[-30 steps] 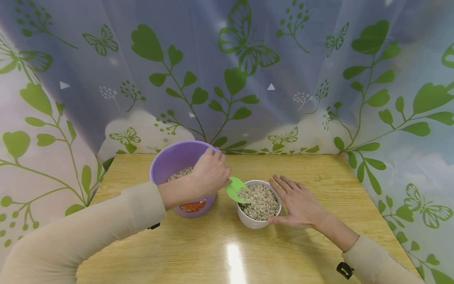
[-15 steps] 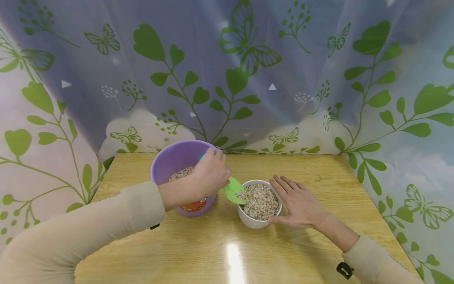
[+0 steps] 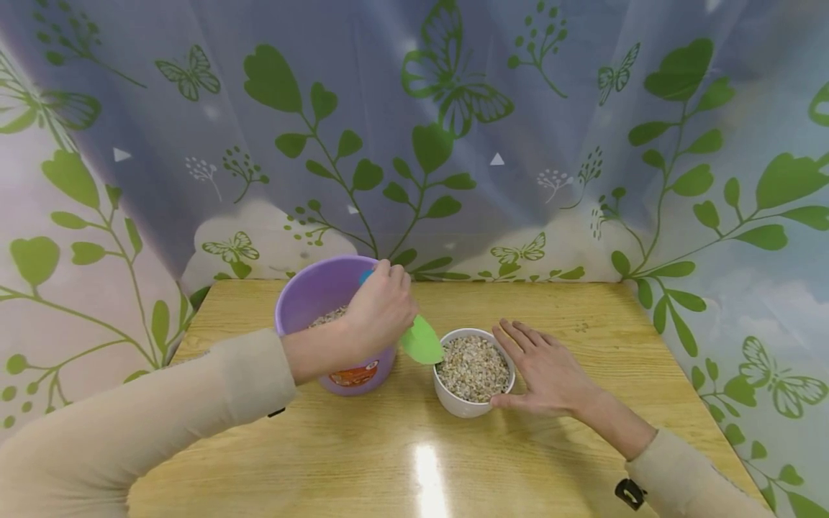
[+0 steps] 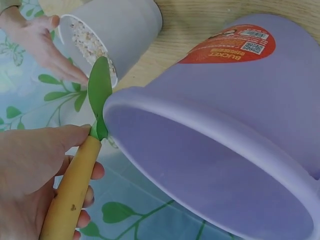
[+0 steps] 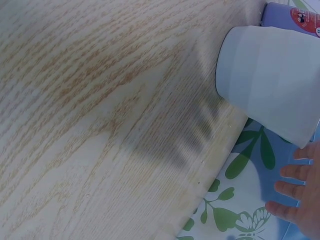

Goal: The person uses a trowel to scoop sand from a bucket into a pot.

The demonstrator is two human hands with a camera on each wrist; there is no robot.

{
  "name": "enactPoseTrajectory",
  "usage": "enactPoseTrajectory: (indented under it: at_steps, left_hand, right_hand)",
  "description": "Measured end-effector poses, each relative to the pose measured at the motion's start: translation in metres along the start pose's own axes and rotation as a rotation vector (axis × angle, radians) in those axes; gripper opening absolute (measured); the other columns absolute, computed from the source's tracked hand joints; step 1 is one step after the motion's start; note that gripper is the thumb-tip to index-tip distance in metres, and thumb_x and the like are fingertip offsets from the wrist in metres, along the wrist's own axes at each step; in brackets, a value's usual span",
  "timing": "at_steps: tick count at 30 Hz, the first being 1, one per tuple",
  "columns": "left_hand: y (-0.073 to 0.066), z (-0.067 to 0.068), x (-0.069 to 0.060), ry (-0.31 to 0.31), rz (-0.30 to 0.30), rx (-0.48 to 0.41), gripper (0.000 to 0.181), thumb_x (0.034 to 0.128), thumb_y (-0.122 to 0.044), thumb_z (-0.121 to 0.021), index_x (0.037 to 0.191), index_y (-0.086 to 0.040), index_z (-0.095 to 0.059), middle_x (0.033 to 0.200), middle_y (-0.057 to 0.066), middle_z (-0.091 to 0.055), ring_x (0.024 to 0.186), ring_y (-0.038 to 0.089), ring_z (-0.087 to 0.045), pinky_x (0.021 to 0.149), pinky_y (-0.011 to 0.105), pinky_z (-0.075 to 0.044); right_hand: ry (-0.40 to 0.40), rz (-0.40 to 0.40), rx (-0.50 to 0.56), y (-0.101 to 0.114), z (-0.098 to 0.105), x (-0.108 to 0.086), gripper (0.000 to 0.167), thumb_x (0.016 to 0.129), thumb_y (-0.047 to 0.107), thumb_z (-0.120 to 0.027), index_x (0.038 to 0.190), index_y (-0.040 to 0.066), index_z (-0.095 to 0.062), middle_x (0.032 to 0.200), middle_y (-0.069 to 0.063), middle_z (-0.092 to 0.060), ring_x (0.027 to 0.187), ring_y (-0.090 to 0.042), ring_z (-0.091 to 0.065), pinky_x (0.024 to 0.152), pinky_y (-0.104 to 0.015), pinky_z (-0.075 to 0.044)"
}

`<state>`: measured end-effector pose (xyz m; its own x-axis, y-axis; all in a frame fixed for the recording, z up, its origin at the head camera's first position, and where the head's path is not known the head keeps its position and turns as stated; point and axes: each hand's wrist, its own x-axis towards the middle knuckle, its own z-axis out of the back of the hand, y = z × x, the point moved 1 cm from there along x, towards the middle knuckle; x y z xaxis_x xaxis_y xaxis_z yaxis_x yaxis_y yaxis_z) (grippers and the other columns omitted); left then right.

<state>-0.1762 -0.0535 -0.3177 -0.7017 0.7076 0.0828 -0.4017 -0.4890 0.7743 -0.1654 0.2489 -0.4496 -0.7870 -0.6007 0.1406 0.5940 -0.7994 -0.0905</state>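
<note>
My left hand (image 3: 382, 309) grips a small trowel by its yellow handle (image 4: 71, 187). The trowel's green blade (image 3: 422, 342) points right, its tip at the near-left rim of a white pot (image 3: 461, 408). Pale mixed granules (image 3: 476, 368) fill that pot nearly to the brim. On the pot's right side, my right hand (image 3: 550, 374) lies with straight fingers, thumb and fingertips at the rim. Left of the pot stands a purple bucket (image 4: 200, 130), partly covered by my left hand and forearm, with similar granules (image 3: 330, 315) inside.
Pot and bucket stand side by side on a wooden table (image 3: 350, 460). Behind and beside the table hangs a curtain (image 3: 363, 93) printed with leaves and butterflies. An orange label (image 4: 232, 45) marks the bucket's side.
The trowel has drawn back left from over the pot, and its blade has turned. Granules seen at the blade's tip earlier no longer show there. My right hand stays in place.
</note>
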Motion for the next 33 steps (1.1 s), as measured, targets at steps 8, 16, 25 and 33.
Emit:
enactPoseTrajectory:
  at_steps: [8, 16, 25, 33]
  left_hand:
    - [0.005, -0.001, -0.002, -0.01, 0.0, -0.009, 0.029, 0.1025, -0.037, -0.066, 0.078, -0.021, -0.066, 0.077, -0.005, -0.055, 0.071, 0.014, -0.037, 0.074, 0.028, -0.041]
    - [0.008, -0.005, -0.006, -0.04, 0.007, -0.039, 0.036, 0.1021, -0.049, -0.064, 0.083, -0.019, -0.069, 0.077, -0.004, -0.054, 0.072, 0.014, -0.039, 0.072, 0.028, -0.039]
    - [0.022, -0.018, -0.015, -0.061, 0.058, -0.217, 0.046, 0.0988, -0.06, -0.065, 0.101, -0.015, -0.078, 0.1, 0.005, -0.073, 0.094, 0.022, -0.063, 0.087, 0.038, -0.052]
    - [0.032, -0.03, -0.025, -0.096, 0.115, -0.297, 0.043, 0.1015, -0.055, -0.063, 0.092, -0.014, -0.073, 0.098, 0.008, -0.072, 0.088, 0.022, -0.062, 0.078, 0.037, -0.053]
  right_hand:
    - [-0.001, -0.002, 0.001, 0.0, 0.0, -0.001, 0.117, 0.083, 0.089, -0.055, 0.162, 0.004, -0.037, 0.166, -0.019, -0.044, 0.151, -0.041, -0.047, 0.116, -0.057, -0.046]
    - [-0.008, -0.005, 0.001, -0.001, -0.001, -0.001, 0.117, 0.083, 0.089, -0.055, 0.162, 0.004, -0.038, 0.165, -0.02, -0.044, 0.15, -0.042, -0.048, 0.115, -0.058, -0.047]
    - [-0.022, 0.005, 0.0, -0.001, 0.0, -0.001, 0.118, 0.082, 0.091, -0.054, 0.161, 0.004, -0.04, 0.164, -0.021, -0.046, 0.148, -0.042, -0.05, 0.113, -0.058, -0.048]
    - [-0.027, 0.002, 0.011, -0.001, 0.001, -0.001, 0.117, 0.082, 0.09, -0.056, 0.161, 0.004, -0.04, 0.165, -0.021, -0.045, 0.148, -0.043, -0.049, 0.113, -0.059, -0.048]
